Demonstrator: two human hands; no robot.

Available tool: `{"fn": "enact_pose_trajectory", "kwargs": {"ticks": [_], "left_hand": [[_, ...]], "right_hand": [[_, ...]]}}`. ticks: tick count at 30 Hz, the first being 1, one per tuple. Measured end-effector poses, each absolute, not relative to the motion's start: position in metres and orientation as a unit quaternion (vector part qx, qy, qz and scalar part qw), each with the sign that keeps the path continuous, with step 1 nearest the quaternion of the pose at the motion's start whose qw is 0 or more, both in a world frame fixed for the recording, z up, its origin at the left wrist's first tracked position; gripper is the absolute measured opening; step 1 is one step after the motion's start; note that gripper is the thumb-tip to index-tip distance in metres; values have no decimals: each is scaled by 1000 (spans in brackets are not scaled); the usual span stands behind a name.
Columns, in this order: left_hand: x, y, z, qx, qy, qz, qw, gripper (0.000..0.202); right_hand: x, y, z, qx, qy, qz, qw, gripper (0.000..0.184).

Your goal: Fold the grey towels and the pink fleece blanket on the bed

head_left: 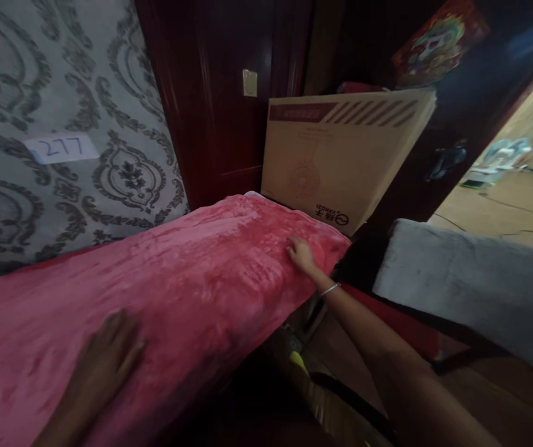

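A pink plush cloth (192,267) with a soft, slightly rumpled pile covers a long surface running from the lower left toward the door. My left hand (108,351) lies on the near left part of it, fingers spread and slightly blurred. Farther off, close to the cloth's right end, my right hand (301,253) rests on the pile with its fingers stretched out. A thin light bracelet circles my right wrist. Neither hand holds anything that I can see.
A large cardboard box (331,155) leans behind the cloth's far end, before a dark red door (224,93). A grey padded surface (471,285) stands at the right. Below lies a dark object with a yellow-green part (298,360). Patterned wallpaper (131,174) carries a paper marked 277 (64,148).
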State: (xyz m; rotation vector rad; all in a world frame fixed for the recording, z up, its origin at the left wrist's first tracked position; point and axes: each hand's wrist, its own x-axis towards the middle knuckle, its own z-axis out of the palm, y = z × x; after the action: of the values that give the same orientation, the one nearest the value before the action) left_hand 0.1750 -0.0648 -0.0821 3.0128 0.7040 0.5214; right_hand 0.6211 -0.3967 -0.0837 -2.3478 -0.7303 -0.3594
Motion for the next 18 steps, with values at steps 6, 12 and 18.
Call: {"fn": "enact_pose_trajectory", "kwargs": {"ticks": [6,12,18], "left_hand": [[242,-118,-92,982,98,162,27,59],[245,-133,-121,988,58,145,-2,59],[235,-129,-129,971,19,228,-68,65]], "right_hand": [[695,-442,-65,-921,-85,-177,336,43],[733,-452,-60,-939,9,-141,314,39],[752,-448,-64,-958,27,-84,272,44]]}}
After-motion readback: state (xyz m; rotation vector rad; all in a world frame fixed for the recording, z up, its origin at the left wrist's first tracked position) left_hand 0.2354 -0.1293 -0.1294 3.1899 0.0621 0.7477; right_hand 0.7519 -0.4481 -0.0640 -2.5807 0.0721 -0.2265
